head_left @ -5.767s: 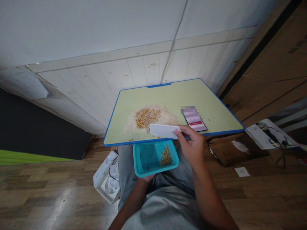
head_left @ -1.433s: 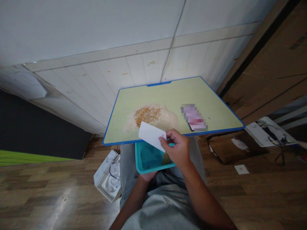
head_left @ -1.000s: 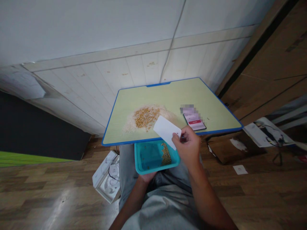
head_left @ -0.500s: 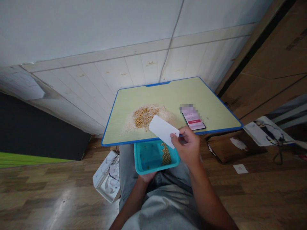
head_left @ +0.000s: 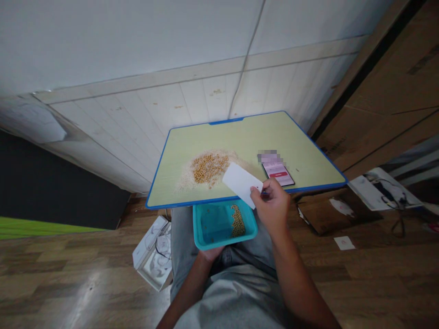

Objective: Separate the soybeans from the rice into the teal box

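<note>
Between thumb and fingers, my right hand pinches a white card by its near right corner. The card is tilted over the front edge of the table, close to a heap of yellow soybean-like beads mixed with pale rice-like grains. Below the table edge, my left hand supports a teal plastic tub from underneath; its fingers are mostly hidden. Inside the tub, small round golden pieces are gathered along the right side.
A phone with a lit screen lies at the right front of the table. An open white box stands on the floor at left. Cardboard boxes and a white board with cables are on the right. The wall borders the table's back.
My right hand has shifted slightly to the right with the card, uncovering more of the heap. The tub and my left hand stay nearly where they were.
</note>
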Demonstrator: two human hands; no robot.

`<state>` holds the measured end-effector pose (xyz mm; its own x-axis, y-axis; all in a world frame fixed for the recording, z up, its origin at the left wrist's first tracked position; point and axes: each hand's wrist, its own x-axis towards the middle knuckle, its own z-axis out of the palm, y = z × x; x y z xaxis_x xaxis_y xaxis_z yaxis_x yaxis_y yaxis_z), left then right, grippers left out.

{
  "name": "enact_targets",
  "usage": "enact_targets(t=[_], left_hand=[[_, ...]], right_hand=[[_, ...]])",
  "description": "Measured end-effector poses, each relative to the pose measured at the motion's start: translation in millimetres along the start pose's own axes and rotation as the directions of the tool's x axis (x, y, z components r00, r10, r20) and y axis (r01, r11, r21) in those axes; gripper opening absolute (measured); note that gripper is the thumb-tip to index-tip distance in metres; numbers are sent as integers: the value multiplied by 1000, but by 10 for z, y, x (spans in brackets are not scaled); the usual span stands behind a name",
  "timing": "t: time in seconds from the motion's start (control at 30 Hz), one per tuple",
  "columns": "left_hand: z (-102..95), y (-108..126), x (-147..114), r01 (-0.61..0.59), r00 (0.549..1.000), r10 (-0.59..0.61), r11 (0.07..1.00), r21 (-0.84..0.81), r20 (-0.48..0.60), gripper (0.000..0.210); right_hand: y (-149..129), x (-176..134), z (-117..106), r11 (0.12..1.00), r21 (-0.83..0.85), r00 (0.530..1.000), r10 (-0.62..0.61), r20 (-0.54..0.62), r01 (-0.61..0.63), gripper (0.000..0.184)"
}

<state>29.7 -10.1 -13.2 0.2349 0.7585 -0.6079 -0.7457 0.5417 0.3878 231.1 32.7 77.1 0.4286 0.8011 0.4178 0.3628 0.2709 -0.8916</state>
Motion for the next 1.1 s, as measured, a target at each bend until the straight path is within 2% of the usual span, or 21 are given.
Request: enact_targets(t=[0.13,0.33,0.43,0.53,0.67,0.73,0.93,1.1], left_hand=[[-51,-17,21,-8,999,9,999,-38,42,84],[18,-12,2,-20,996,19,1000,13,89,83],[52,-8,-1,-24,998,24,1000,4,51,82],[68,-4,-9,-3,1000,3,1000,1,19,81],[79,1,-16,29,995,-32,999,-28,-97,81],[81,-4,-17,28,993,-32,999,-34,-113,80],[46,-30,-11,-8,1000,8,1000,-15,21,83],[-7,-29,7,-2,1000,1,1000,24,4,84]], right_hand=[[-27,-27,34,1000,-15,998,-12,-65,11,24],[-99,-109,141,999,35,999,-22,37,21,23],[-112,-117,173,1000,19,998,-20,60,19,23],[-89,-94,168,1000,-11,1000,-8,6,8,23],[-36,-54,133,999,-54,997,2,-82,-6,22],[-24,-48,123,998,-55,993,7,-114,-14,22],[-64,-88,165,1000,5,998,-8,-60,8,21],[-66,-80,192,999,-28,999,-17,-29,16,23]])
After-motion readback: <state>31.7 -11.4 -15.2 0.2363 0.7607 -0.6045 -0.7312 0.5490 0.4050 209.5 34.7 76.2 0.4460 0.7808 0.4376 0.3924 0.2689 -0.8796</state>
